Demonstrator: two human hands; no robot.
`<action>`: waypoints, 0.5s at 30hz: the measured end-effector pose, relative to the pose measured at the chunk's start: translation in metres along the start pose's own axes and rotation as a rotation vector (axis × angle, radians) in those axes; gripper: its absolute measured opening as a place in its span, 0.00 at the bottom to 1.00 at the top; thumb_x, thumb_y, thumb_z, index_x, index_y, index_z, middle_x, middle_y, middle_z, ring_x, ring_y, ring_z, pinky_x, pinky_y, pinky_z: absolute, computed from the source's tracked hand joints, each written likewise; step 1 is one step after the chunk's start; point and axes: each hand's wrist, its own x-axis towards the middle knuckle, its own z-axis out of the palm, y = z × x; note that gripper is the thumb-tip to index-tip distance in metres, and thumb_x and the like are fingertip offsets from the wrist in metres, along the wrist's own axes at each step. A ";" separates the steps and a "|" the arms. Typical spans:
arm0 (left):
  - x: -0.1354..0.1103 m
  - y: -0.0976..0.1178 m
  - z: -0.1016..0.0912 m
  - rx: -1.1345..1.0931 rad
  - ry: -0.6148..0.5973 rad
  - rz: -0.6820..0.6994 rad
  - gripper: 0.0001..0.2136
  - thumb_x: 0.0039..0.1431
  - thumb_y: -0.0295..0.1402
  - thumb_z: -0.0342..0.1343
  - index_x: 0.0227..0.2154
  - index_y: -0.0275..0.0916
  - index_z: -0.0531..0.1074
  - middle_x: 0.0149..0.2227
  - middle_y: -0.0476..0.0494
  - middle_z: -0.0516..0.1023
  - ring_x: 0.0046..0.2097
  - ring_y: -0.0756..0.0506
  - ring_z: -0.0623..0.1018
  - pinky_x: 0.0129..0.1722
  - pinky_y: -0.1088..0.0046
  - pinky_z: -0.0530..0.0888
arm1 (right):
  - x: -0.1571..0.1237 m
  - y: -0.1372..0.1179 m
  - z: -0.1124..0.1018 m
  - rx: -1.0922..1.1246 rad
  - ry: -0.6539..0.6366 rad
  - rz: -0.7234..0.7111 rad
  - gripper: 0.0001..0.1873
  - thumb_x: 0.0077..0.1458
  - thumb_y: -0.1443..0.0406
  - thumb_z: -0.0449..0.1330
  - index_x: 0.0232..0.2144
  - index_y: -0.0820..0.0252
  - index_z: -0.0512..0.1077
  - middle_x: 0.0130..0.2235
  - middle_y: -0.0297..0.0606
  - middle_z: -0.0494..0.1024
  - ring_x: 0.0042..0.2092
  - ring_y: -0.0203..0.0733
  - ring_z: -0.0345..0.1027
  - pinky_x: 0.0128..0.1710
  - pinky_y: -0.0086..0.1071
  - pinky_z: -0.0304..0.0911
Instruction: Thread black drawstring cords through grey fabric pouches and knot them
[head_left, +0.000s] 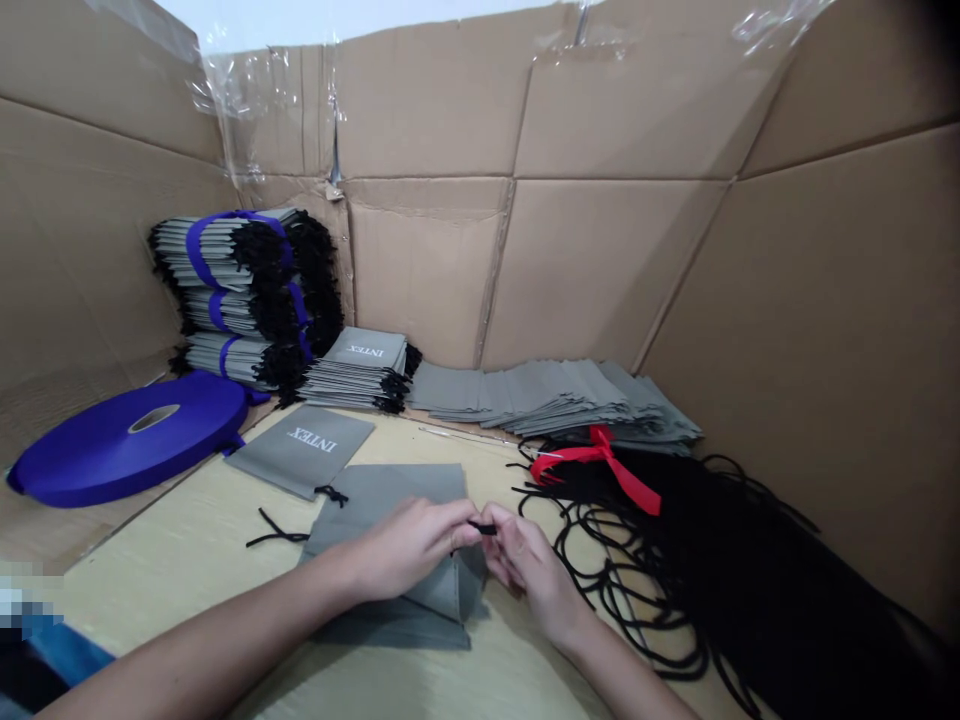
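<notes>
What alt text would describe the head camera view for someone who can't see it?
The left hand and right hand pinch a black cord over gray fabric on a yellowish table. A purple-blue ribbon roll lies at left, loose black cords at right, and stacked gray bags stand behind.

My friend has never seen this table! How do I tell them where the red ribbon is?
Find the big heap of black cords on the table's right side. Go to its far end, just in front of the row of grey cloth pieces. The red ribbon lies there, bright red while its neighbours are black and grey.
</notes>
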 end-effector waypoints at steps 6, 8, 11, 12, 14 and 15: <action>0.000 -0.001 0.002 0.029 -0.035 -0.012 0.14 0.65 0.38 0.40 0.32 0.40 0.69 0.29 0.49 0.74 0.29 0.50 0.71 0.28 0.80 0.61 | 0.002 0.001 0.007 -0.073 -0.043 0.132 0.29 0.57 0.46 0.45 0.14 0.58 0.57 0.13 0.25 0.52 0.16 0.29 0.42 0.17 0.29 0.36; 0.001 -0.001 0.002 -0.002 -0.028 -0.030 0.14 0.64 0.39 0.41 0.31 0.39 0.69 0.28 0.50 0.73 0.29 0.50 0.70 0.28 0.80 0.61 | 0.004 0.000 0.007 -0.010 -0.029 0.148 0.30 0.55 0.45 0.47 0.12 0.58 0.57 0.12 0.25 0.51 0.15 0.28 0.41 0.17 0.29 0.35; 0.003 -0.002 0.001 -0.128 -0.018 -0.026 0.15 0.63 0.38 0.42 0.27 0.37 0.68 0.25 0.51 0.68 0.28 0.52 0.67 0.28 0.81 0.60 | 0.005 -0.005 0.008 0.127 0.052 0.195 0.29 0.50 0.46 0.54 0.10 0.58 0.57 0.10 0.23 0.50 0.14 0.27 0.38 0.16 0.28 0.32; 0.003 -0.002 0.000 -0.175 -0.014 -0.017 0.15 0.63 0.37 0.43 0.26 0.36 0.67 0.24 0.52 0.67 0.27 0.52 0.66 0.27 0.81 0.60 | 0.005 -0.008 0.009 0.208 0.077 0.233 0.28 0.49 0.47 0.56 0.10 0.58 0.56 0.10 0.22 0.50 0.14 0.26 0.37 0.16 0.28 0.32; 0.004 -0.002 0.001 -0.248 -0.001 0.004 0.14 0.62 0.36 0.44 0.25 0.35 0.67 0.23 0.53 0.64 0.27 0.53 0.63 0.27 0.81 0.59 | 0.003 -0.013 0.013 0.427 0.106 0.315 0.27 0.47 0.50 0.59 0.10 0.58 0.56 0.09 0.21 0.49 0.13 0.25 0.35 0.15 0.27 0.32; 0.005 -0.003 0.001 -0.265 0.010 0.012 0.13 0.62 0.36 0.45 0.25 0.35 0.66 0.22 0.53 0.62 0.26 0.53 0.62 0.26 0.81 0.58 | 0.002 -0.015 0.015 0.548 0.111 0.350 0.26 0.47 0.52 0.60 0.11 0.58 0.55 0.08 0.20 0.48 0.13 0.25 0.34 0.15 0.26 0.33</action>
